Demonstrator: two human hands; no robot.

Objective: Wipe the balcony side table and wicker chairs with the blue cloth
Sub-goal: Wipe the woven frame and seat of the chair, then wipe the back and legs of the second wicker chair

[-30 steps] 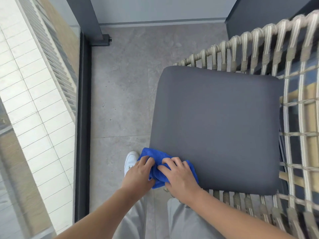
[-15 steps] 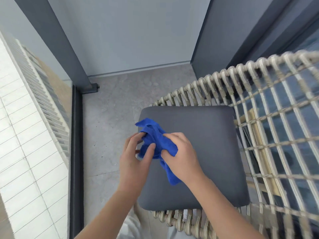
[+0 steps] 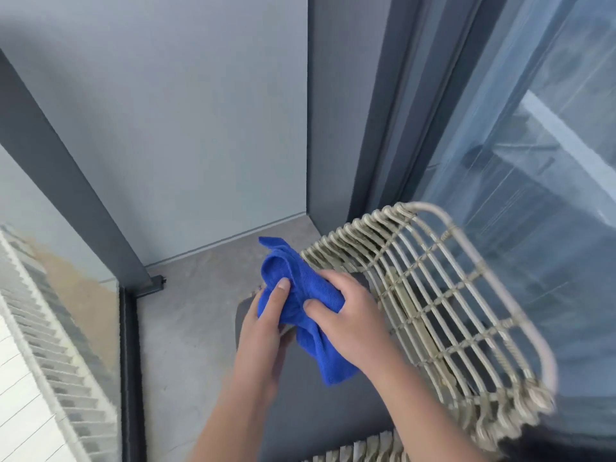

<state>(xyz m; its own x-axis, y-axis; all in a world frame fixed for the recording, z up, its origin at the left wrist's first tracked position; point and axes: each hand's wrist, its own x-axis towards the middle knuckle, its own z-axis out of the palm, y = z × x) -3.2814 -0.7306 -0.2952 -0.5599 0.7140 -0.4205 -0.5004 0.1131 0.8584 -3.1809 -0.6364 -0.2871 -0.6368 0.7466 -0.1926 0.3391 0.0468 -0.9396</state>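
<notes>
The blue cloth point(image 3: 300, 288) is bunched up in the air above the wicker chair's dark grey seat cushion point(image 3: 320, 405). My left hand point(image 3: 266, 331) grips its left side with the thumb pressed on top. My right hand point(image 3: 346, 315) grips its right side, and a loose end of cloth hangs down below that hand. The wicker chair point(image 3: 433, 295) stands to the right, its woven beige backrest rising beside my right hand. No side table is in view.
A grey wall closes off the balcony ahead. A glass door with a sheer curtain point(image 3: 533, 195) runs along the right behind the chair. A dark railing post point(image 3: 130, 361) and glass balustrade border the grey tiled floor point(image 3: 186, 328) on the left.
Both hands lifted the cloth off the cushion's front corner and raised it higher over the seat. The view tilted up, so the wall and door now fill most of it.
</notes>
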